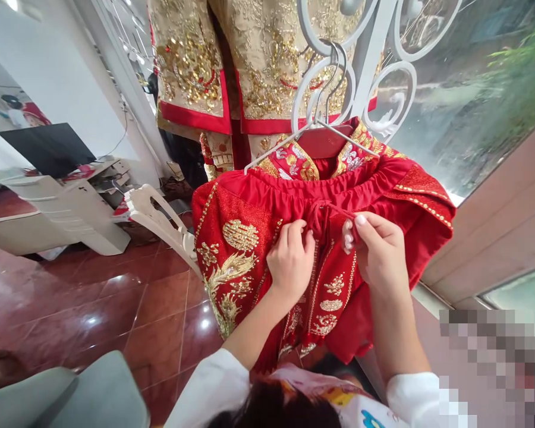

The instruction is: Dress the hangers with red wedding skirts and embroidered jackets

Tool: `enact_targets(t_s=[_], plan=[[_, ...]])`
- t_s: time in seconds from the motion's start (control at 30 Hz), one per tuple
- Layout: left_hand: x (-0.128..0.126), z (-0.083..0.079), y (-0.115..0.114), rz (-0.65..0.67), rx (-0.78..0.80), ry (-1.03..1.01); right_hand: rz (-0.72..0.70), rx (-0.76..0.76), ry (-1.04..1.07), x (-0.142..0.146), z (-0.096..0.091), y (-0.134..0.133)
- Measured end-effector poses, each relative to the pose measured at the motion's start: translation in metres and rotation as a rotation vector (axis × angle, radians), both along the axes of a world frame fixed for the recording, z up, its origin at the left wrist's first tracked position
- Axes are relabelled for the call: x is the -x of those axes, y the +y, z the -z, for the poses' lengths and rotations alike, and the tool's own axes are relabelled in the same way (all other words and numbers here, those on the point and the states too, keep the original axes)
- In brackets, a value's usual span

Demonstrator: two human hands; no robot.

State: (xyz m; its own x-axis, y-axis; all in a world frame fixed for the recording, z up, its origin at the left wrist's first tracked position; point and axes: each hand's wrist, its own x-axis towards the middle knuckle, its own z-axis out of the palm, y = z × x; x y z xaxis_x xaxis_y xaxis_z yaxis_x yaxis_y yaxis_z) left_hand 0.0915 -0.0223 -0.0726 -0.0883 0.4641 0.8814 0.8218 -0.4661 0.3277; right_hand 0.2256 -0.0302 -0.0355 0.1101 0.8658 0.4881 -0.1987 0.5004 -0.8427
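Note:
A red skirt (243, 205) with a gathered waistband and gold embroidery hangs in front of me on wire hangers (276, 148). Behind its waist shows a red garment with an embroidered collar (294, 159). At the middle of the waistband is a red drawstring (336, 208), looped in a bow or knot. My right hand (381, 246) pinches one end of the cord between thumb and finger, right of the knot. Just left of and below the knot, my left hand (292, 258) is closed with curled fingers; what it grips is hidden behind them.
A white scrolled metal stand (370, 50) holds the hangers, beside a window (485, 101). Behind hangs a beige garment with gold sequins (267, 59). To the left are a white chair (149, 205), a desk (84, 202) with a dark monitor (47, 148), and a grey seat (111, 386) lower down.

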Motion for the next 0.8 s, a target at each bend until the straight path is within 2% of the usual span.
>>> enact_targets(t_s=[0.13,0.2,0.3,0.37,0.57,0.63,0.7,0.77,0.8], plan=[[0.000,0.007,0.018,-0.038,-0.066,-0.001,0.005,0.039,0.000,-0.004,0.006,0.001],[0.003,0.012,0.019,-0.011,-0.091,0.006,0.010,0.042,-0.018,-0.005,0.008,0.001],[0.006,0.016,0.015,-0.003,-0.030,0.013,0.023,0.025,-0.074,-0.004,0.009,0.000],[0.006,0.015,0.013,-0.014,-0.003,0.039,0.023,0.018,-0.115,-0.002,0.009,-0.001],[0.005,0.001,0.018,0.023,-0.108,0.129,0.054,0.022,-0.205,0.000,0.015,-0.001],[0.005,-0.004,0.018,-0.004,-0.011,0.173,0.067,0.020,-0.219,-0.001,0.017,0.000],[0.005,-0.001,0.014,0.011,0.165,0.229,0.089,0.012,-0.249,-0.004,0.019,0.000],[0.004,0.014,0.004,0.070,0.442,0.336,0.122,-0.002,-0.300,-0.008,0.021,0.000],[0.004,0.027,-0.002,0.110,0.618,0.413,0.144,-0.016,-0.325,-0.011,0.022,0.000]])
